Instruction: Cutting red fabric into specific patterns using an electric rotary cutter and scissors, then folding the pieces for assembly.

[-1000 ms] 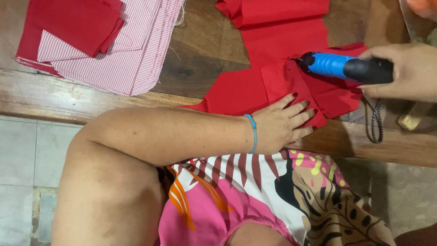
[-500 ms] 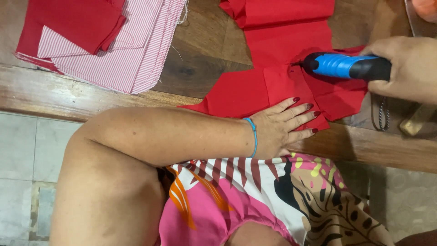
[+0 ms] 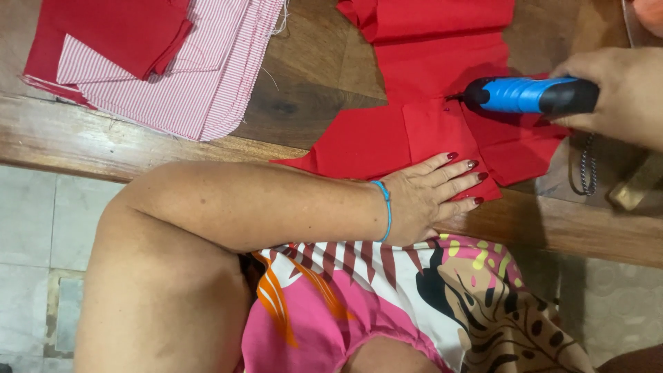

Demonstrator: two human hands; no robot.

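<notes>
Right, I have the left hand (image 3: 431, 197) laid flat on the red cloth (image 3: 428, 103), fingers spread, palm at the near edge of the counter (image 3: 138, 145). A blue band (image 3: 384, 207) sits on that wrist. The right hand (image 3: 621, 93) is wrapped shut around the tool (image 3: 528, 95), a blue body with a black grip, and a beaded loop (image 3: 585, 166) hangs below it. The tip touches the cloth at a folded flap in the middle, where a small dark dot shows just beside it.

The cloth lies across the counter's right part, its lower corner spilling over the near edge toward my patterned lap (image 3: 387, 304). Well apart to the left rests a stack (image 3: 159, 62) of striped and red pieces.

To do this cleanly, I judge the flat hand matters most: it should press the layers so the fold cannot creep, with fingertips kept clear of the tip. I'd hold the tool low and steady, nearly along the counter as it is now, and let the tip work at one spot without dragging the fabric. The overhanging corner could pull the piece down, so weight on it helps. I cannot tell from here whether the tip pierces the cloth or only rests on it.
</notes>
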